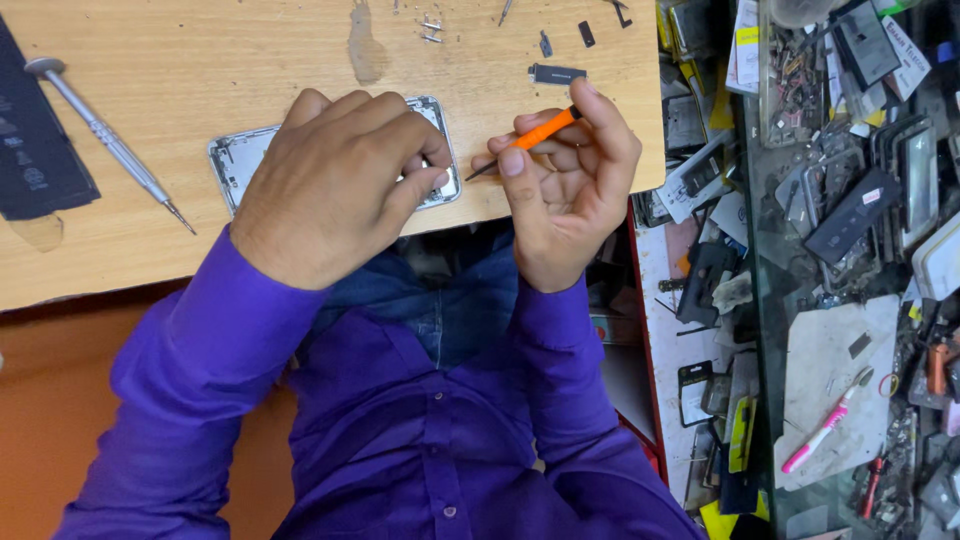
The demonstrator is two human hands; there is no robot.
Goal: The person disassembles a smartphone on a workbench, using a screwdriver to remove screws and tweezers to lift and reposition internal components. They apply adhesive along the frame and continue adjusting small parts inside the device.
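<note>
An opened silver phone housing [238,157] lies on a wooden board [200,60] across my lap. My left hand [330,185] rests on top of it, fingers curled over its right half and pressing it down. My right hand [565,180] grips a small orange-handled screwdriver [540,132], whose dark tip points left toward the housing's right edge, close to my left fingertips. Much of the housing is hidden under my left hand.
A long silver screwdriver [105,135] and a black flat battery [35,150] lie at the left of the board. Tiny screws [431,30] and small dark parts [557,72] sit at its far edge. A cluttered glass counter of phone parts [850,200], with a pink-handled tool [825,430], stands to the right.
</note>
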